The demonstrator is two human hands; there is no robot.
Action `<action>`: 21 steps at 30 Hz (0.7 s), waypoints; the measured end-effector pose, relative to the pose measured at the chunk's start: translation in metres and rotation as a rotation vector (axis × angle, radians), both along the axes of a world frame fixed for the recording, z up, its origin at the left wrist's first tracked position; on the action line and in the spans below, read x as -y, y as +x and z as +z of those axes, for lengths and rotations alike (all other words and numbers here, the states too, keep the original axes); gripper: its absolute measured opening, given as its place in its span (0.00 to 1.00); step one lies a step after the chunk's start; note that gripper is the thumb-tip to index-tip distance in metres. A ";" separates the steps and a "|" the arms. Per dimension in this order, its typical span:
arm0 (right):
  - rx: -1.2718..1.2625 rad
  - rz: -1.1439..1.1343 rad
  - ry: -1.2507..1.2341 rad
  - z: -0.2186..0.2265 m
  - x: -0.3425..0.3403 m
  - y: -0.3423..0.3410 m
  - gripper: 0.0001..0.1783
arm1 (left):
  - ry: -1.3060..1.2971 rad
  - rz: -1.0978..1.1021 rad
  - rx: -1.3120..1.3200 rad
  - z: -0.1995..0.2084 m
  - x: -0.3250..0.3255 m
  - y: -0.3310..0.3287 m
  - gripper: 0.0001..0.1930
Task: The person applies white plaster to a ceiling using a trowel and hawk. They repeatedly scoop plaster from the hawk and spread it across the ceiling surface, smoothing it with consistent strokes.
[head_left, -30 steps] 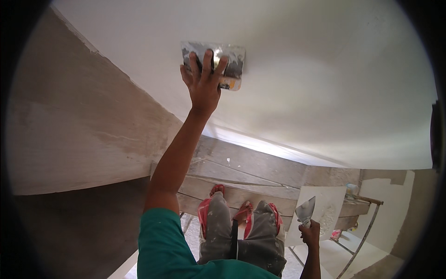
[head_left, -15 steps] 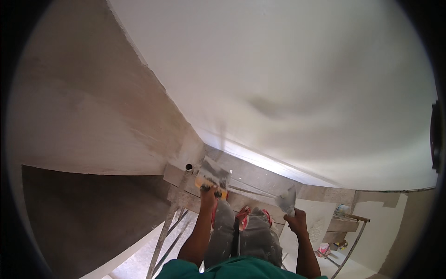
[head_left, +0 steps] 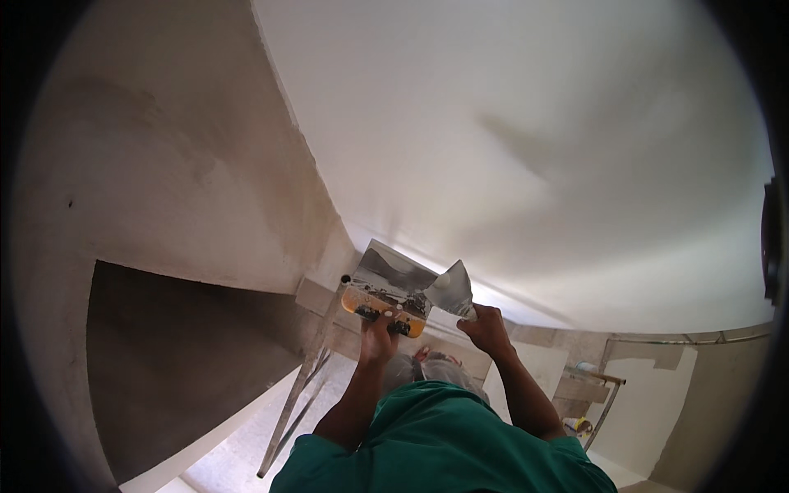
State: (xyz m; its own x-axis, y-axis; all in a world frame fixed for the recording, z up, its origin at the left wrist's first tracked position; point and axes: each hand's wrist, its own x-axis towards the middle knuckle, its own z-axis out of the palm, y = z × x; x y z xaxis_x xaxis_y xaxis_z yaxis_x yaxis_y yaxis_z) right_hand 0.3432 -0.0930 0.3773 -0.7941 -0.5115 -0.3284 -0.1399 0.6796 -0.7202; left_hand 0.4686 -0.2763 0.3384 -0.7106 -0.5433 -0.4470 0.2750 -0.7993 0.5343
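A person in a green shirt (head_left: 444, 440) works with both hands raised in front of the body, close to a white wall (head_left: 567, 107). The left hand (head_left: 377, 339) is clamped on the near side of a trowel (head_left: 399, 274), a broad metal plate with a yellow-orange strip along that edge and dark and pale smears across its face. The right hand (head_left: 488, 330) is closed around the handle of a scraper (head_left: 453, 290), its flared blade slanting up and to the left with a pale dab on it. From where I stand, the scraper's blade meets the trowel's right edge; whether metal presses on metal I cannot tell. Both tools are held off the wall, above the person's grey trousers (head_left: 399, 374). At left, a rough brown-grey wall (head_left: 189, 156) runs up to the white one along a ragged seam, with a dark patch (head_left: 185, 361) lower down. A slanting pole (head_left: 302, 378) stands just left of the left forearm. Beyond the right arm, near a metal frame (head_left: 606, 408), sits a small yellowish container (head_left: 577, 426), its contents too small to make out.
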 end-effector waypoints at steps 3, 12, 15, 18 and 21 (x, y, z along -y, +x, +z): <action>-0.071 0.035 -0.017 0.031 0.016 -0.002 0.17 | 0.009 -0.017 -0.057 0.020 0.014 0.000 0.21; -0.140 0.009 -0.074 0.106 0.061 -0.019 0.12 | -0.875 -0.581 0.255 0.117 0.060 -0.009 0.14; -0.021 -0.128 -0.099 0.139 0.064 -0.031 0.13 | -1.255 -0.433 0.138 0.112 0.070 -0.019 0.22; -0.007 -0.237 -0.162 0.159 0.049 -0.035 0.12 | -1.312 -0.384 0.289 0.089 0.084 -0.022 0.27; 0.018 -0.311 -0.149 0.164 0.020 -0.018 0.13 | -1.261 -0.394 0.548 0.003 0.105 0.011 0.30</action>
State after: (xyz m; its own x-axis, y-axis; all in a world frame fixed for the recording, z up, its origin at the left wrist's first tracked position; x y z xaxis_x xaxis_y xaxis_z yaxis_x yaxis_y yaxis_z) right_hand 0.3253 -0.1126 0.5416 -0.9144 -0.2889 -0.2836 0.0711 0.5750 -0.8150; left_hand 0.4794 -0.3809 0.3411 -0.8042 -0.5883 -0.0848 -0.3189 0.3068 0.8968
